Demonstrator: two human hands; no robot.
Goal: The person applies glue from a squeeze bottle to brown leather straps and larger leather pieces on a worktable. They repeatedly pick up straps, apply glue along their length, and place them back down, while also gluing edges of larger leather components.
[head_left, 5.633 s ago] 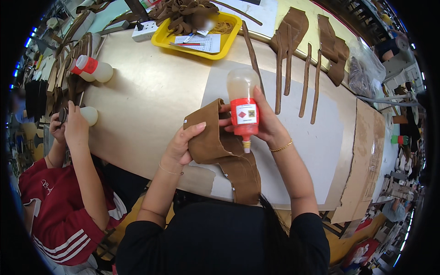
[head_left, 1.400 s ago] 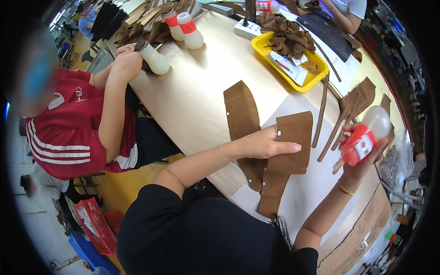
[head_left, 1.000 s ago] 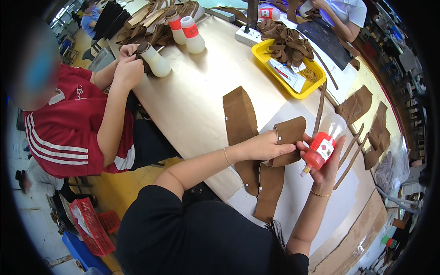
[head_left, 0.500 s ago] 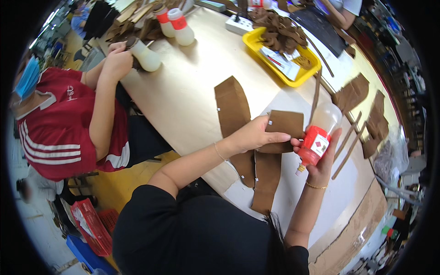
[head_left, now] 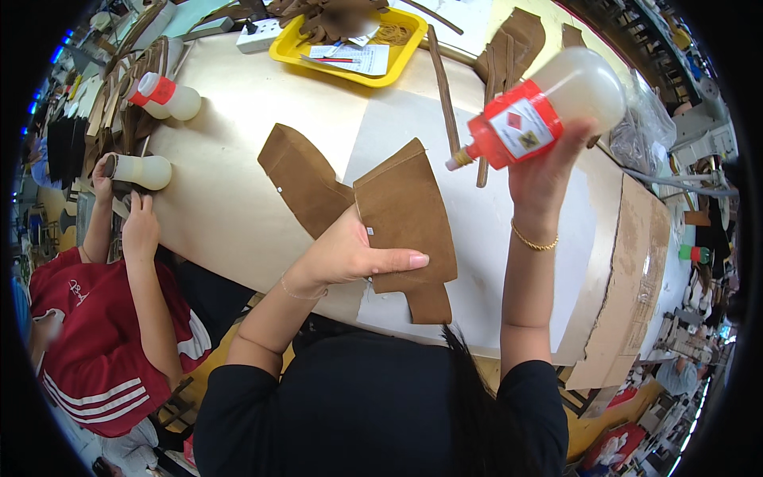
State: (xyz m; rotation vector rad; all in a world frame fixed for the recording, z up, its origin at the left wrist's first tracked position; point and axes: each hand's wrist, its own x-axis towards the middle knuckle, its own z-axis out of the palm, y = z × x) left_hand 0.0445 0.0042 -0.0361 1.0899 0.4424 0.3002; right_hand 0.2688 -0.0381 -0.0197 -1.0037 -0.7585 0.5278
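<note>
My left hand (head_left: pixel 342 258) grips a brown suede-like piece (head_left: pixel 409 211), thumb on top and fingers hidden beneath. The piece is broad with a narrower tab at its near end, and a small white tag sits near its left edge. Behind it, another brown piece (head_left: pixel 298 175) lies on the table, partly covered. Up at the right, my right hand (head_left: pixel 548 179) is wrapped around a translucent squeeze bottle (head_left: pixel 588 87) with a red band and white label. The bottle is tilted, its narrow nozzle pointing down and left, apart from the brown piece.
A yellow tray (head_left: pixel 385 79) with brown strips, papers and a pen stands at the far side. Beside it is a white power strip (head_left: pixel 258 36). At left, a person in a red shirt (head_left: pixel 111 334) handles another bottle (head_left: pixel 143 171). Cardboard (head_left: pixel 620 294) covers the right edge.
The bottle has risen away from my left hand, its nozzle swinging from downward to down-left. My left hand now holds a larger brown piece up off the table. The whole view has shifted.
</note>
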